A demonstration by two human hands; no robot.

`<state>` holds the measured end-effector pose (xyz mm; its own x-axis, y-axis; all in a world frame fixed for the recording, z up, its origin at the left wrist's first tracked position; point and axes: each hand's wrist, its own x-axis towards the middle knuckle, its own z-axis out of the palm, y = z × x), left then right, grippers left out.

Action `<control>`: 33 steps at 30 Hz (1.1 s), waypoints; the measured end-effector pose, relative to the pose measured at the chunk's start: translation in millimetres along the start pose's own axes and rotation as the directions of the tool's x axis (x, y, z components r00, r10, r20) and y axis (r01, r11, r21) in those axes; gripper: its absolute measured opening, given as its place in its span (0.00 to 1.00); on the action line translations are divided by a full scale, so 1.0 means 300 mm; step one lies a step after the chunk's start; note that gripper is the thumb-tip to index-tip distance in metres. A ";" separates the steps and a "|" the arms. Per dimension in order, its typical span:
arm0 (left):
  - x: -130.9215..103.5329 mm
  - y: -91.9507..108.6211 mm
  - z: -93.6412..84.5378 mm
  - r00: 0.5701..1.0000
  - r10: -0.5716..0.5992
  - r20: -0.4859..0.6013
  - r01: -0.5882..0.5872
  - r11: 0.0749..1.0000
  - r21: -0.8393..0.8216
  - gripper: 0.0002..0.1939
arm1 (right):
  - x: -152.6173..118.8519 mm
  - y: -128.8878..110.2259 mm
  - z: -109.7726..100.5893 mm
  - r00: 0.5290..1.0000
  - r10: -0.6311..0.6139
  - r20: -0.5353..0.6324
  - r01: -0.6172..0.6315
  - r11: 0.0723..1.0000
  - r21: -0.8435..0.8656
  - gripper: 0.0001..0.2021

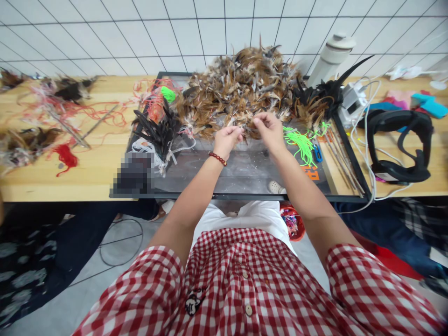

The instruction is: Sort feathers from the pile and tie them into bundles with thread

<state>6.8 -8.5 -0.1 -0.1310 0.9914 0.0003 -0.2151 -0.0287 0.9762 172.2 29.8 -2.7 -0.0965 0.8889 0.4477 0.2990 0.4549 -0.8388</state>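
Note:
Brown and grey feathers (245, 84) lie in a big heap on a dark framed board (210, 172). At the heap's front edge, my left hand (228, 140), with a beaded bracelet at the wrist, is closed in a pinch; what it holds is too small to name. My right hand (270, 131) is just to its right, thumb and forefinger pinched together over the feathers, with nothing between them that I can make out. Black feathers (163, 126) and a white strap lie left of my hands. Bright green cord (301, 144) lies right of them.
Thin sticks (341, 156) lie along the board's right side. Behind stands a white bottle (331, 58), near a white plug adapter (353, 100). A black headset (399, 144) is farther right. Red threads (66, 158) and sticks lie left. People's legs show on both sides.

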 end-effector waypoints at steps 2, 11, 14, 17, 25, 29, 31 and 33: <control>0.017 -0.002 -0.012 0.993 -0.010 -0.115 0.006 0.999 -0.038 0.10 | 0.009 0.016 -0.027 0.999 -0.006 -0.043 0.001 0.993 -0.116 0.21; 0.019 0.012 -0.009 0.982 0.013 -0.188 -0.023 0.998 -0.055 0.10 | -0.042 -0.014 -0.025 0.981 -0.012 0.194 0.129 0.786 -0.605 0.08; 0.022 0.009 -0.011 0.982 0.004 -0.191 -0.018 0.997 -0.072 0.09 | -0.032 -0.023 -0.021 0.983 -0.005 0.181 0.098 0.855 -0.509 0.07; 0.031 -0.003 -0.015 0.980 0.001 -0.197 -0.015 0.997 -0.071 0.10 | -0.023 -0.027 -0.019 0.988 -0.019 0.152 0.074 0.926 -0.369 0.07; 0.023 -0.014 -0.003 0.995 0.067 -0.069 -0.072 0.994 -0.080 0.06 | -0.033 -0.033 -0.007 0.987 0.076 0.145 -0.047 0.980 -0.193 0.15; 0.012 -0.022 0.000 0.999 0.045 0.006 -0.045 0.998 -0.049 0.07 | -0.034 -0.007 0.008 0.981 0.068 0.179 -0.029 0.977 -0.212 0.16; 0.013 -0.030 0.000 0.999 0.042 0.022 -0.041 0.999 -0.024 0.08 | -0.035 0.001 0.013 0.977 0.062 0.203 -0.022 0.980 -0.195 0.16; 0.015 -0.033 0.000 0.998 0.065 0.021 -0.065 0.998 0.007 0.09 | -0.034 -0.002 0.015 0.977 0.053 0.206 -0.030 0.993 -0.115 0.16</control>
<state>8.4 -3.9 -9.7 -0.1241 0.9899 0.0686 -0.1996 -0.0926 0.9755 168.8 20.7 -8.0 -0.2740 0.9035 0.3294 0.4085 0.4194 -0.8107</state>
